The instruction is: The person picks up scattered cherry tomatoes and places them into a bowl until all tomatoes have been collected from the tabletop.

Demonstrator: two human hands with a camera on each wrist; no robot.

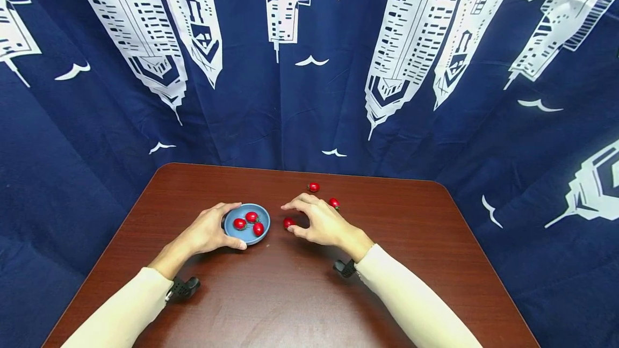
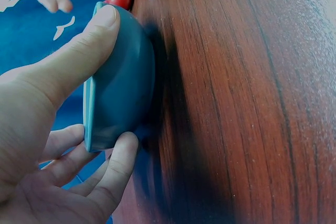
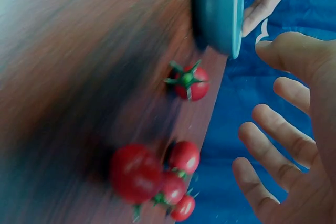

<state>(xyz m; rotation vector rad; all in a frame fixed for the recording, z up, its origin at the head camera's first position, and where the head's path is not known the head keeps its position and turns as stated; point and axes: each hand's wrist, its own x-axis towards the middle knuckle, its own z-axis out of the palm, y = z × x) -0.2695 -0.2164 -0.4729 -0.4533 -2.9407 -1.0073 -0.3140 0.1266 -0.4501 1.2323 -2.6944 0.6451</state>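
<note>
Pale sleeves (image 1: pixel 123 307) lead to the left hand (image 1: pixel 209 231), holding the bowl (image 2: pixel 126 87) between thumb and fingers, and the right hand (image 1: pixel 323 221), spread and unladen, near tomatoes (image 1: pixel 313 187) on the table (image 1: pixel 271 299). Only the head view shows three inside the bowl; the right wrist view shows five outside, glossy red, several green-stemmed, against the head view's three.

Head view: from above, near side of the blue bowl (image 1: pixel 247 237), facing forward and down, farthest off; gets much of the table (image 1: pixel 271 305) around the bowl plus curtain (image 1: pixel 242 111) beyond it. Left wrist cam (image 1: pixel 185 287): near-left of bowl, low, close, bowl side-on. Right wrist cam (image 1: pixel 345 268): near-right of bowl, low, facing away across the table. Both wrist pictures turned sideways; both share bowl, tomatoes (image 3: pixel 185 156) right of it.
</note>
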